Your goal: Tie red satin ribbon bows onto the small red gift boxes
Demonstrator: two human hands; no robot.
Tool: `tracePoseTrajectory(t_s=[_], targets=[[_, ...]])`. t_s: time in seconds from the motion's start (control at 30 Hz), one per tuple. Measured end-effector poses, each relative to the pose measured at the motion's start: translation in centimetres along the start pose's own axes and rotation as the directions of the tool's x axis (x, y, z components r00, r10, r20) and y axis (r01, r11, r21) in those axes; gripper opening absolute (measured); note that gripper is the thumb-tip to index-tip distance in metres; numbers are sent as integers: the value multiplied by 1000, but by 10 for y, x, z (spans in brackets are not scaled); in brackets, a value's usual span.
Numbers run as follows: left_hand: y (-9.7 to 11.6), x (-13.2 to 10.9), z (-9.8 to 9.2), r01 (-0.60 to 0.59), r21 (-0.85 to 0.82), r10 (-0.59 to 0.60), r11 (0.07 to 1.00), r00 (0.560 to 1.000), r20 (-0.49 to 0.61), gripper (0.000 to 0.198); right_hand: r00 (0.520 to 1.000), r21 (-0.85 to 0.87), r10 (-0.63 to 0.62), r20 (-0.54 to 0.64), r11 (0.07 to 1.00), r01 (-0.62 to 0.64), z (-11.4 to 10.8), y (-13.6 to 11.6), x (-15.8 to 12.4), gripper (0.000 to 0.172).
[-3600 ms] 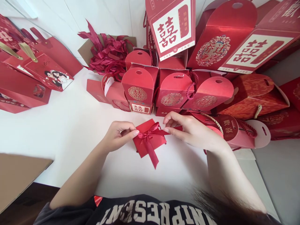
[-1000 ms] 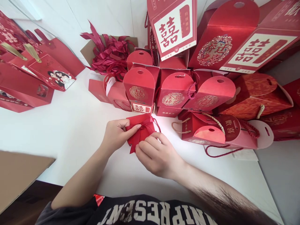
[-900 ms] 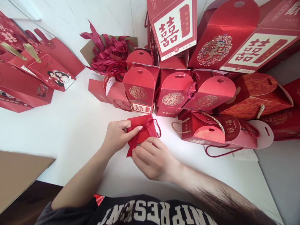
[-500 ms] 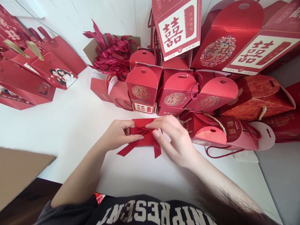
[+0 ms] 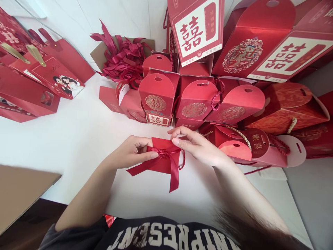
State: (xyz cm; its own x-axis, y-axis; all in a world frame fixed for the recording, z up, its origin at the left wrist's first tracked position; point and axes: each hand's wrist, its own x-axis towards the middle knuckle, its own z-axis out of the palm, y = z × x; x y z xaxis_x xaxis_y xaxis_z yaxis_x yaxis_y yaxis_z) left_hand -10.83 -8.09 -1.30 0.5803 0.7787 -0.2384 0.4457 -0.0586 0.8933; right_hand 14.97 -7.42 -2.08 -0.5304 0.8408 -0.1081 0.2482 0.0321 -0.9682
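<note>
A small red box (image 5: 161,166) sits over the white table in front of me, a dark red cord loop at its right side. Across its top runs a red ribbon (image 5: 173,173) tied in a bow, its two tails hanging toward me. My left hand (image 5: 136,151) pinches the bow's left loop between thumb and fingers. At the box's upper right, my right hand (image 5: 195,144) has its thumb and fingertips closed on the bow's right loop, with the outer fingers loosely bent.
Several red gift boxes (image 5: 158,86) stand close together behind the hands and to the right. An open carton of ribbons (image 5: 97,52) is at the back. Red bags (image 5: 52,76) stand at the left. Cardboard (image 5: 23,191) lies at the lower left edge.
The box has tilted and come slightly toward me, showing more of its face and the cord loop. My right hand has moved from the knot to the right loop.
</note>
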Motion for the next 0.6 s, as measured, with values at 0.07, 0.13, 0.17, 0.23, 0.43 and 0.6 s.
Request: tracePoseTrajectory(t_s=[0.07, 0.13, 0.17, 0.23, 0.43, 0.6], targets=[[2, 1, 1, -10, -17, 9, 1000, 1000, -9, 33, 999, -50, 13, -40, 999, -15, -2, 2, 0, 30], [3, 2, 2, -9, -17, 9, 1000, 1000, -21, 33, 1000, -102, 13, -11, 995, -14, -4, 3, 1, 32], [4, 2, 3, -9, -15, 9, 1000, 999, -31, 32, 1000, -110, 7, 18, 994, -5, -5, 3, 1, 33], [4, 3, 4, -11, -9, 11, 1000, 999, -50, 32, 998, -106, -5, 69, 994, 12, -6, 2, 0, 33], [2, 2, 5, -28, 9, 28, 1000, 997, -71, 32, 994, -105, -7, 113, 994, 19, -9, 1, 1, 34], [1, 1, 5, -20, 25, 22, 999, 995, -97, 33, 988, -77, -5, 155, 997, 17, -10, 0, 1, 34]])
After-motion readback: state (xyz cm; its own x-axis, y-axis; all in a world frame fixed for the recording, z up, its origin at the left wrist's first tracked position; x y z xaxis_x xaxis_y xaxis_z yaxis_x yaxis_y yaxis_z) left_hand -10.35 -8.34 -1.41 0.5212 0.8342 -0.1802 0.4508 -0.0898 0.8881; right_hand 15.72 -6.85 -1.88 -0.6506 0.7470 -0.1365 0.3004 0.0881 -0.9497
